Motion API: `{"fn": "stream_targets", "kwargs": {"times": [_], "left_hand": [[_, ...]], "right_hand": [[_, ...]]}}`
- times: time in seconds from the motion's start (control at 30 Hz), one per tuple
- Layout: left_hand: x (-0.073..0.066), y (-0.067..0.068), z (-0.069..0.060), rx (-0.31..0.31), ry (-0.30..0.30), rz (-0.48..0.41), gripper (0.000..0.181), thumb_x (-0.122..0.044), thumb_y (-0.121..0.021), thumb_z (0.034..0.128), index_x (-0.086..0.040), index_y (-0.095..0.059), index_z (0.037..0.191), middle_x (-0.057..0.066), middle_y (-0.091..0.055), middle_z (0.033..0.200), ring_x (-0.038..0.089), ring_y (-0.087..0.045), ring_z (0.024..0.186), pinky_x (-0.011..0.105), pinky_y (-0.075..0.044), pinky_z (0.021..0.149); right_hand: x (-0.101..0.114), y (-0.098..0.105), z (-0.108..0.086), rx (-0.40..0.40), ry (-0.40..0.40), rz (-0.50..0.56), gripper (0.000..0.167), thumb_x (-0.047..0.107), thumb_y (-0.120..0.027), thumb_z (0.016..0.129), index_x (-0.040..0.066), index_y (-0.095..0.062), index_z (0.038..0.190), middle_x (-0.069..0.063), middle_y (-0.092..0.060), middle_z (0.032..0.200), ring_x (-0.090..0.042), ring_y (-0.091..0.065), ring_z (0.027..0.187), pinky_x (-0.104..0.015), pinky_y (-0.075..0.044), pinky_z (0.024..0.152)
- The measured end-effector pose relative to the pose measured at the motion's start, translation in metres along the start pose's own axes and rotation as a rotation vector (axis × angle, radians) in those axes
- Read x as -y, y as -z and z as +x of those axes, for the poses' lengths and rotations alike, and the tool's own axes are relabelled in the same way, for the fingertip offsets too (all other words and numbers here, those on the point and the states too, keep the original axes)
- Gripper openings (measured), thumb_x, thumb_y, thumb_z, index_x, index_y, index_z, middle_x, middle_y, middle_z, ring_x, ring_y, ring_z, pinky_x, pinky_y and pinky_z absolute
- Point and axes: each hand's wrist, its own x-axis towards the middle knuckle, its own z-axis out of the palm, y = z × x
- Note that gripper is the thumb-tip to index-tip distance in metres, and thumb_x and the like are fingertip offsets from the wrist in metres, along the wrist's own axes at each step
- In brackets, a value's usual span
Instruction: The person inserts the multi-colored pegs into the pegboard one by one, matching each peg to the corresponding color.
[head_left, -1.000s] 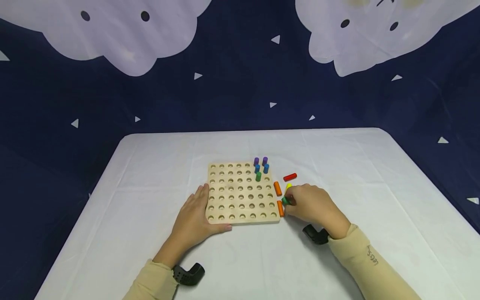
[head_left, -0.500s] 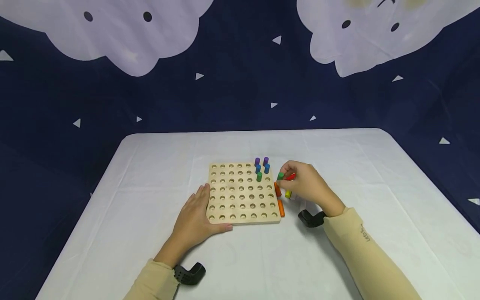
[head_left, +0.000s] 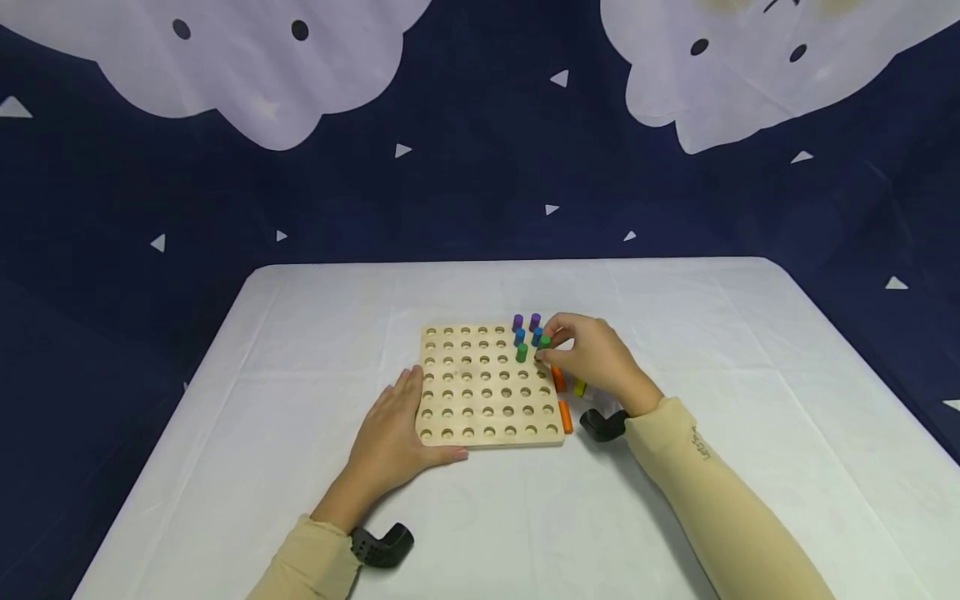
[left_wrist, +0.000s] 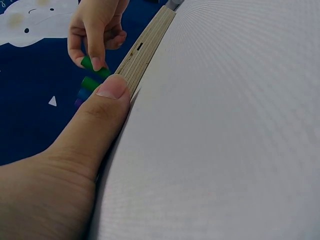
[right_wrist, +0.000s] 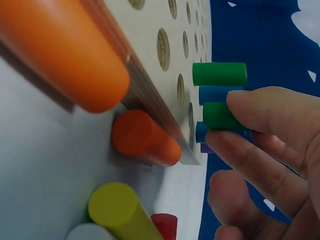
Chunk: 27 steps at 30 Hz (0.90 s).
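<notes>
A wooden pegboard (head_left: 457, 368) with rows of round holes lies on the white table. My left hand (head_left: 386, 437) rests against it, fingers along the left side and thumb along the front edge. My right hand (head_left: 596, 354) pinches a green peg (right_wrist: 220, 116) between thumb and fingers, over the board's right side. In the right wrist view the peg's end is close to a hole; I cannot tell if it has entered. Beside it another green peg (head_left: 522, 353) stands in the board. Behind are two blue pegs (head_left: 520, 337) and two purple pegs (head_left: 518, 322), all upright.
Two orange pegs (head_left: 566, 417) lie along the board's right edge. Near them are a yellow peg (head_left: 580, 387), a red peg (right_wrist: 165, 226) and a whitish peg end (right_wrist: 91, 233). A dark blue cloth with white clouds (head_left: 262, 83) hangs behind the table.
My right hand has lifted the green peg from the table beside the board and carried it up and left over the board's right column. My left hand stays in place.
</notes>
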Motion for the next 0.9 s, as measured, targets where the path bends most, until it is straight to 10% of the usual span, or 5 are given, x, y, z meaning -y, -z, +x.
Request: {"fn": "stream_targets", "kwargs": {"times": [0.5, 0.9], "left_hand": [[0.002, -0.002, 0.000, -0.007, -0.005, 0.003, 0.144, -0.079, -0.078, 0.0562, 0.000, -0.013, 0.158, 0.015, -0.018, 0.165, 0.028, -0.017, 0.154, 0.046, -0.014, 0.128], [0.000, -0.001, 0.001, -0.007, -0.002, 0.006, 0.144, -0.077, -0.079, 0.0563, 0.001, -0.014, 0.157, 0.015, -0.018, 0.165, 0.029, -0.017, 0.154, 0.045, -0.014, 0.128]], "right_hand": [[0.002, -0.007, 0.001, 0.022, -0.017, -0.083, 0.017, 0.028, -0.080, 0.082, 0.019, -0.073, 0.095, 0.000, -0.072, 0.097, -0.016, -0.055, 0.068, -0.029, -0.045, 0.062], [-0.009, 0.033, -0.024, -0.033, -0.092, -0.091, 0.029, 0.039, -0.069, 0.092, 0.017, -0.073, 0.110, -0.003, -0.071, 0.110, -0.020, -0.056, 0.069, -0.029, -0.046, 0.056]]}}
